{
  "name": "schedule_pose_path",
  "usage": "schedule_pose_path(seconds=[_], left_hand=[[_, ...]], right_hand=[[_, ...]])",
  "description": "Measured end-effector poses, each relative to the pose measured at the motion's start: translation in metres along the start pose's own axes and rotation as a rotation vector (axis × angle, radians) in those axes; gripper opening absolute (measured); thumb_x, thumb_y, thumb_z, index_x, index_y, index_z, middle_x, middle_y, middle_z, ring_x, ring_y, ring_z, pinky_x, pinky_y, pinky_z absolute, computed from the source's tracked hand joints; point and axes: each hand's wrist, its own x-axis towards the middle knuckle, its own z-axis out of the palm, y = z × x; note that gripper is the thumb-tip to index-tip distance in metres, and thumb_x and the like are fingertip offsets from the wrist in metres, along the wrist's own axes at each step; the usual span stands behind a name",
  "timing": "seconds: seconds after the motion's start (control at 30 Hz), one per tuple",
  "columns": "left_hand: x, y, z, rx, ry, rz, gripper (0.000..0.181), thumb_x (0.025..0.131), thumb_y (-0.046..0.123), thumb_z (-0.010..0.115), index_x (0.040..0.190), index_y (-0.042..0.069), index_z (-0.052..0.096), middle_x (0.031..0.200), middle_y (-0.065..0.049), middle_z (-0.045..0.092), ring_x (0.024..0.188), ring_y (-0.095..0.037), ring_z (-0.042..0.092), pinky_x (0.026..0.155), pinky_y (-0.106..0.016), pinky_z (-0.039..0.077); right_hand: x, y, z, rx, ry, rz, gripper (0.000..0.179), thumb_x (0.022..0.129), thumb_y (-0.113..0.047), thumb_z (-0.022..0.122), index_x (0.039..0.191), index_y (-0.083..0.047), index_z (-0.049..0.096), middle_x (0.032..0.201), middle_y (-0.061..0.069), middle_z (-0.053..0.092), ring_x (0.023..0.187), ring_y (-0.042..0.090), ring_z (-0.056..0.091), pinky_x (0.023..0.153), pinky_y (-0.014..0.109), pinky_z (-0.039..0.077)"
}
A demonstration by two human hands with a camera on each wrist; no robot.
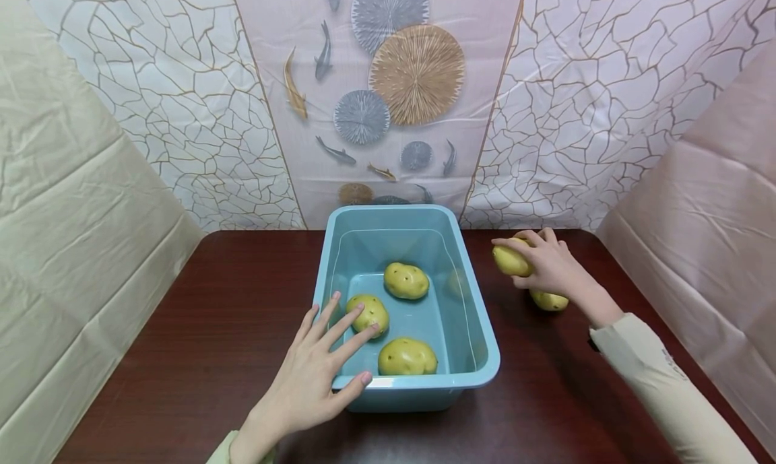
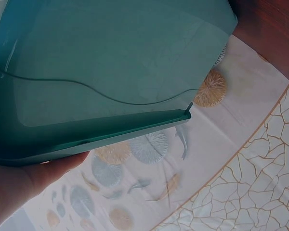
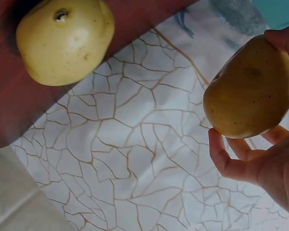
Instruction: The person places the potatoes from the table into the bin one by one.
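Observation:
My right hand (image 1: 553, 265) grips a yellow potato (image 1: 511, 258) between thumb and fingertips, to the right of a blue plastic tub (image 1: 485, 329). In the right wrist view the held potato (image 3: 250, 89) shows small dark specks. Another potato (image 1: 549, 301) lies on the table just below that hand, and it appears large at the upper left of the right wrist view. My left hand (image 1: 312, 373) rests at the tub's near left corner, fingers spread and straight across the rim. Inside the tub are three potatoes: one far (image 1: 406, 280), one at left (image 1: 366, 314), one near (image 1: 407, 356).
The dark red-brown table (image 1: 242, 302) extends to both sides of the tub. Behind it hangs a patterned cloth (image 1: 388, 161) with fish and round motifs. Pale cloth (image 1: 79, 201) slopes along the left side, and pinkish cloth (image 1: 697, 194) along the right.

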Motion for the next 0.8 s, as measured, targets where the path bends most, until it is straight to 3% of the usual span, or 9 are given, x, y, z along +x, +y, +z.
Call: schedule_pose_path(seconds=[0.57,0.8], left_hand=[[0.0,0.0,0.0,-0.004,0.004,0.004,0.047,0.089,0.049,0.04,0.128,0.025,0.049,0.139,-0.001,0.04,0.137,-0.03,0.018,0.103,-0.056,0.02],[0.0,-0.001,0.0,-0.005,0.004,0.005,0.047,0.089,0.049,0.04,0.128,0.025,0.049,0.139,-0.001,0.04,0.137,-0.03,0.018,0.103,-0.056,0.02]], right_hand=[[-0.012,-0.015,-0.029,-0.013,0.088,-0.039,0.07,0.061,-0.026,0.074,0.126,-0.023,0.046,0.118,0.004,0.051,0.09,0.029,0.038,0.062,0.035,0.031],[-0.017,-0.024,-0.042,-0.04,0.111,-0.07,0.069,0.06,-0.025,0.075,0.123,-0.022,0.048,0.116,0.005,0.051,0.091,0.027,0.039,0.065,0.037,0.032]])
